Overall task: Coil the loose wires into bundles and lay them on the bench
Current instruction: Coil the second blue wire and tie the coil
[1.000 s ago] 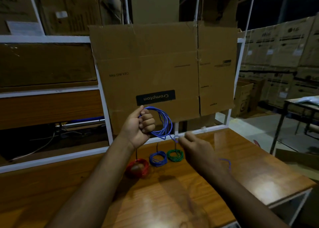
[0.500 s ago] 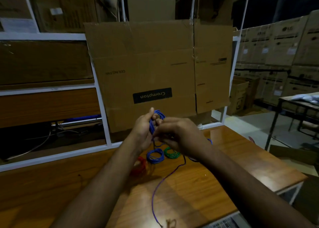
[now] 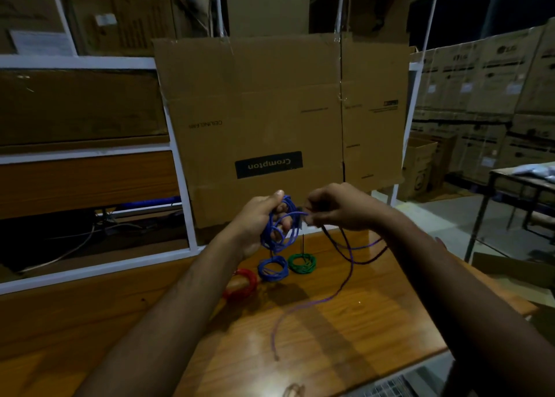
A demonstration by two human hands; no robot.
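My left hand [image 3: 260,220] holds a half-wound coil of blue wire [image 3: 282,231] above the wooden bench [image 3: 345,330]. Just to its right, my right hand [image 3: 339,207] pinches the same wire close to the coil. The loose tail [image 3: 342,285] hangs from my right hand, loops down and trails across the bench toward me. Three finished bundles lie on the bench under my hands: a red one [image 3: 241,284], a blue one [image 3: 272,269] and a green one [image 3: 302,263].
A flattened cardboard box [image 3: 279,120] stands upright at the back edge of the bench against a white shelf frame [image 3: 180,171]. Stacked cartons [image 3: 492,102] fill the right background. A dark table [image 3: 522,180] stands to the right. The bench's right edge drops off near my right forearm.
My right hand rose from the bench to the coil, then drew the wire slightly rightward. The loose tail now trails across the bench. The view came closer to the hands.
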